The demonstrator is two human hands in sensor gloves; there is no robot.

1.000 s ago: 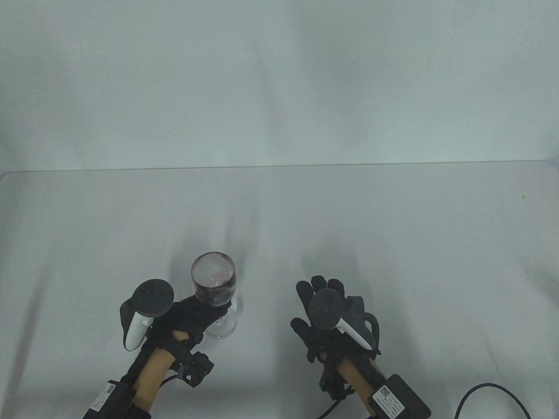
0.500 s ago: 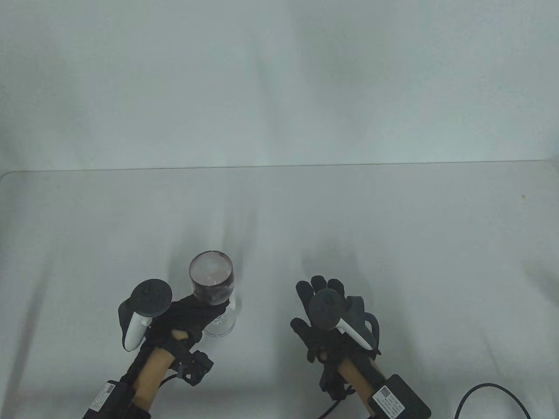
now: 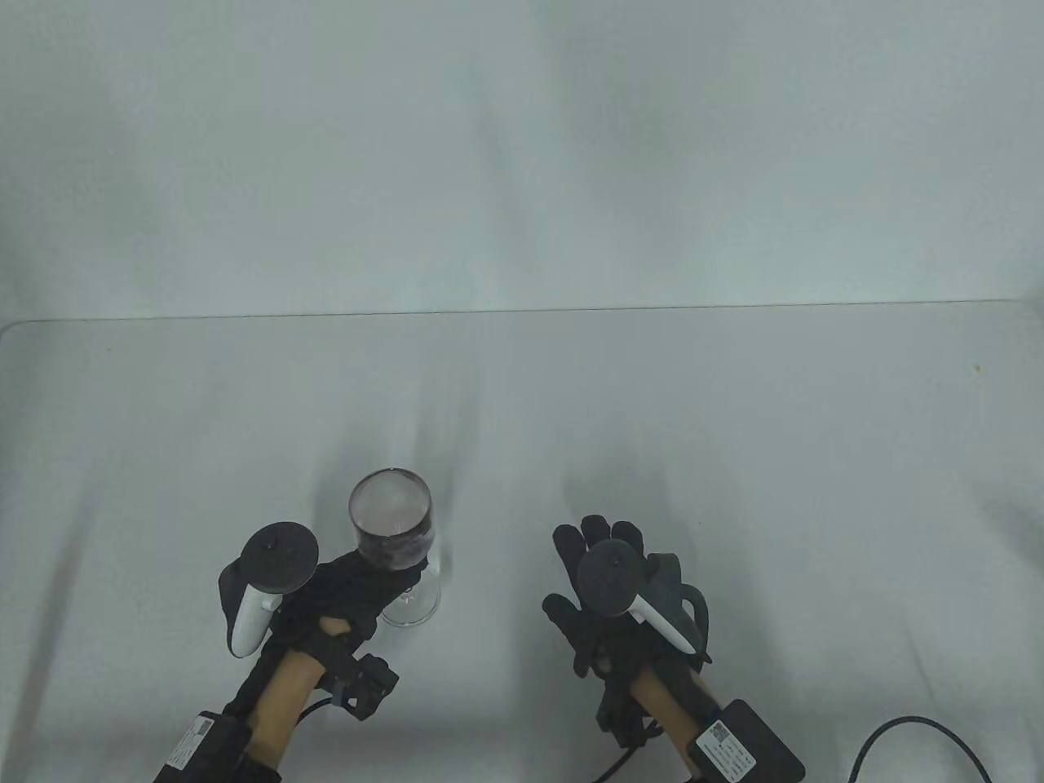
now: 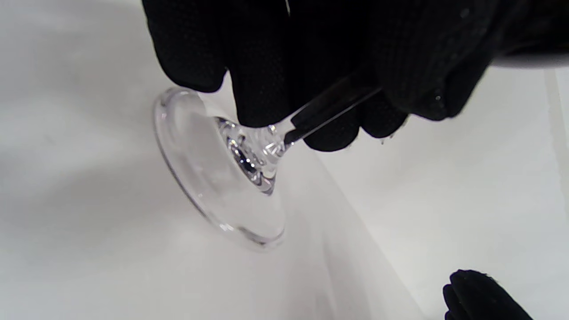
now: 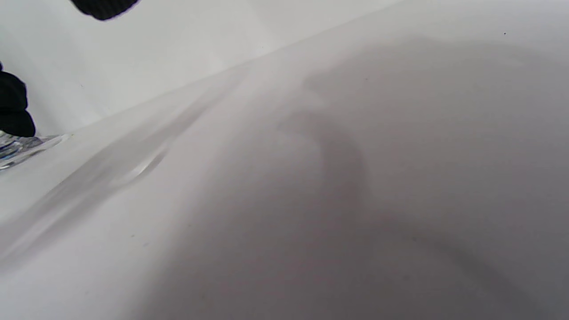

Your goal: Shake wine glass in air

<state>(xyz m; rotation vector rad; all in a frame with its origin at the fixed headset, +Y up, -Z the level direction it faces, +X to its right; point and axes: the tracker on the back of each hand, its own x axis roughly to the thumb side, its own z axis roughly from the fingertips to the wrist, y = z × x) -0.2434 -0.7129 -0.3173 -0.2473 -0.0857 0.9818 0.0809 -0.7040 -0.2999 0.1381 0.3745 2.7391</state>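
A clear wine glass [image 3: 393, 522] with dark red liquid in its bowl is at the table's front left. My left hand [image 3: 359, 583] grips its stem just under the bowl. In the left wrist view my gloved fingers [image 4: 262, 84] wrap the stem above the round foot [image 4: 213, 178]. I cannot tell whether the foot [image 3: 410, 608] touches the table or hangs just above it. My right hand [image 3: 603, 571] lies flat on the table with fingers spread, holding nothing, to the right of the glass. The foot's edge [image 5: 22, 149] shows at the left of the right wrist view.
The white table [image 3: 734, 457] stretches back to a white wall. A black cable [image 3: 905, 726] curls at the front right corner. Sensor boxes sit on both forearms near the bottom edge.
The glass bowl has shifted slightly left and away from me in my left hand's grip. The right hand has not moved.
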